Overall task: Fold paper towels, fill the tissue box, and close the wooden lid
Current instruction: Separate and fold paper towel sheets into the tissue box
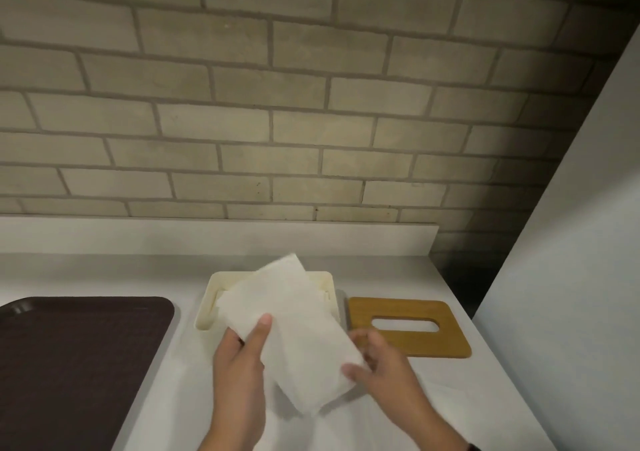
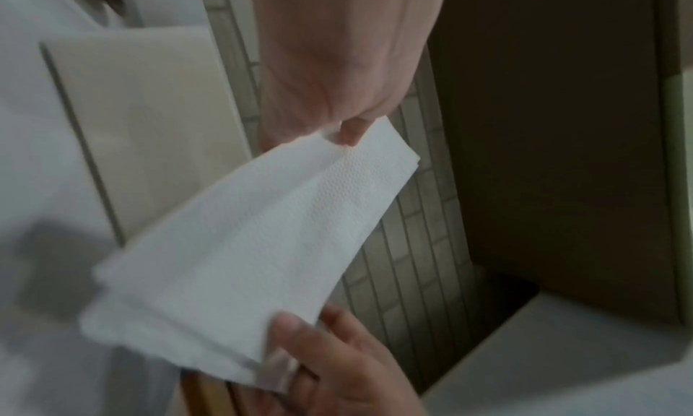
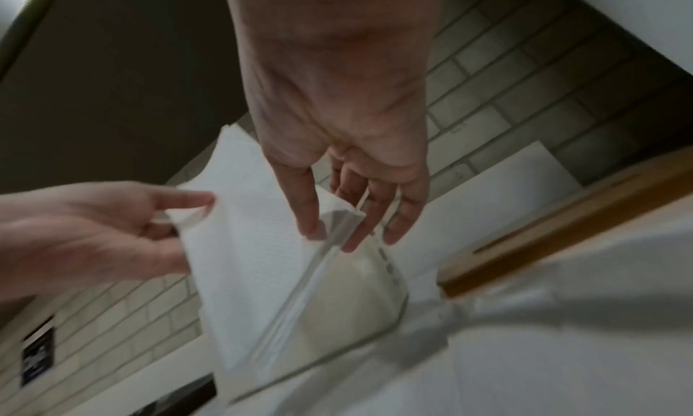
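A folded white paper towel [image 1: 294, 336] hangs tilted over the front of the open cream tissue box [image 1: 211, 298]. My left hand [image 1: 251, 333] pinches its left edge, thumb on top. At the towel's near right corner my right hand [image 1: 358, 353] pinches it. In the left wrist view the towel [image 2: 243, 259] stretches between the left fingers [image 2: 350, 134] and the right hand [image 2: 337, 357]. The right wrist view shows the thumb and fingers [image 3: 313, 223] closed on a towel [image 3: 243, 259] corner above the box [image 3: 356, 304]. The wooden lid [image 1: 408, 345], with an oval slot, lies flat just right of the box.
A dark brown tray [image 1: 69, 364] lies on the white counter [image 1: 187, 364] at the left. Another white sheet [image 1: 346, 426] lies flat on the counter beneath my hands. A brick wall stands behind and a white panel [image 1: 571, 243] rises on the right.
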The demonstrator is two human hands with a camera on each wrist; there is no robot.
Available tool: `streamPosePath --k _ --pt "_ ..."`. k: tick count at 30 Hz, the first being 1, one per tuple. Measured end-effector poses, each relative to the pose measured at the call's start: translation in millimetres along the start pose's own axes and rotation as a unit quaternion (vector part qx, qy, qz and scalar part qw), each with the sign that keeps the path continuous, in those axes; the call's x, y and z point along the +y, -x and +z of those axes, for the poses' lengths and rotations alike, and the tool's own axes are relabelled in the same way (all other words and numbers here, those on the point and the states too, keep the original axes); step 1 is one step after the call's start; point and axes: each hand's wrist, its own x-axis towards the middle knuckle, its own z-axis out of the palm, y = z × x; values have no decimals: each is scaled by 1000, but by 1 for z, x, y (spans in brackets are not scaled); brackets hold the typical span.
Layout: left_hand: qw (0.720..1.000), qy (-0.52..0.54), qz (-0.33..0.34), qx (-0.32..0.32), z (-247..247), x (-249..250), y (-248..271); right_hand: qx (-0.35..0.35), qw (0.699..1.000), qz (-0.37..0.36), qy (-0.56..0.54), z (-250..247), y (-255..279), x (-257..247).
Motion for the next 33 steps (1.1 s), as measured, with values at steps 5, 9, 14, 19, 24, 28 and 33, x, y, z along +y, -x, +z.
streamPosePath --k 5,9,14,19,24,28,33 --pt "983 -151 57 86 -28 20 -45 76 996 -41 -34 -9 -52 -48" --pt "936 -338 53 84 -40 23 -78 59 991 -63 101 10 -99 -58" --pt "824 -565 43 -7 -42 17 -105 19 969 -60 239 33 -123 -57" --pt "775 -627 52 -52 -46 11 -123 8 949 -57 311 49 -135 -47" --pt "637 -759 93 -96 -38 7 -126 -12 892 -70 446 56 -133 -52" --pt "522 -829 166 -109 -20 13 -130 -13 879 -159 450 63 -126 -65" --pt "547 -812 42 -198 -17 -5 -140 -173 872 -97 448 79 -136 -55"
